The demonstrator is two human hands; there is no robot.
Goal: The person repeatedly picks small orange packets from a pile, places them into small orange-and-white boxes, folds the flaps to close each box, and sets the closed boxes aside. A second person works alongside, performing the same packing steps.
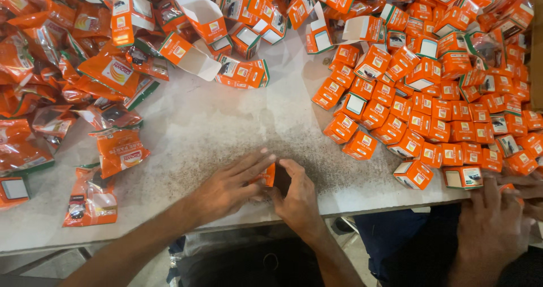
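Head view: at the near edge of the speckled grey table (226, 123), the left hand (226, 188) and right hand (297, 199) pinch a small orange cardboard box (270, 175) between them. Left fingers lie pressed together over its top; right fingers curl against its dark open end. Squaring the walls before tucking a flap would likely keep it neat. Beyond lie closed orange boxes (430, 111)

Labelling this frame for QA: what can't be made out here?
- Head view: small orange box mostly covered by the left hand and right hand; whether it is closed is hidden.
- Another person's hand at lower right covers whatever is under it.
- Sachets at left are cut by the frame edge.
- Far boxes are too small to read.
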